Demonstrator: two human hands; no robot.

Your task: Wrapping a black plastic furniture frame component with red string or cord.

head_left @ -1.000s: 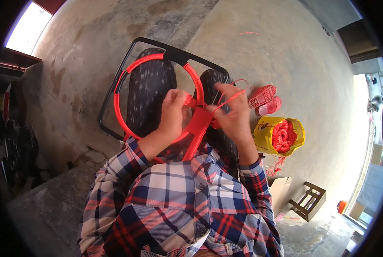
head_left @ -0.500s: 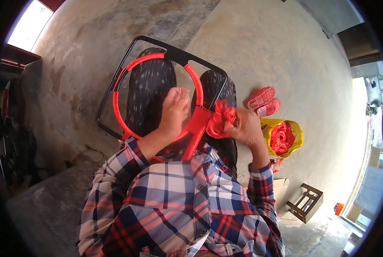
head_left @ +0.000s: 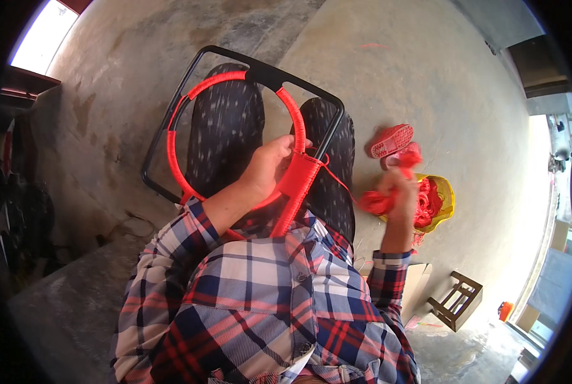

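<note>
Across my lap rests a black metal frame (head_left: 199,61) with a round ring, most of it wrapped in red cord (head_left: 172,153). My left hand (head_left: 270,165) reaches through the ring and is closed on its wrapped right side, beside a broad red wrapped section (head_left: 300,174). Some of its fingers are hidden behind the ring. Out to the right, my right hand (head_left: 401,195) is closed around a bundle of red cord (head_left: 376,203) and is blurred by motion. One strand runs taut from the bundle to the wrapped section.
Beyond my right hand, a yellow container (head_left: 449,205) holds more red cord. A pair of red shoes (head_left: 391,141) lies behind it. To the lower right are a small wooden stool (head_left: 455,301) and a piece of cardboard (head_left: 414,285) on the concrete floor.
My right hand has swung right, away from the frame, with the cord bundle, drawing a strand out straight. My left hand has moved from inside the ring onto its right side.
</note>
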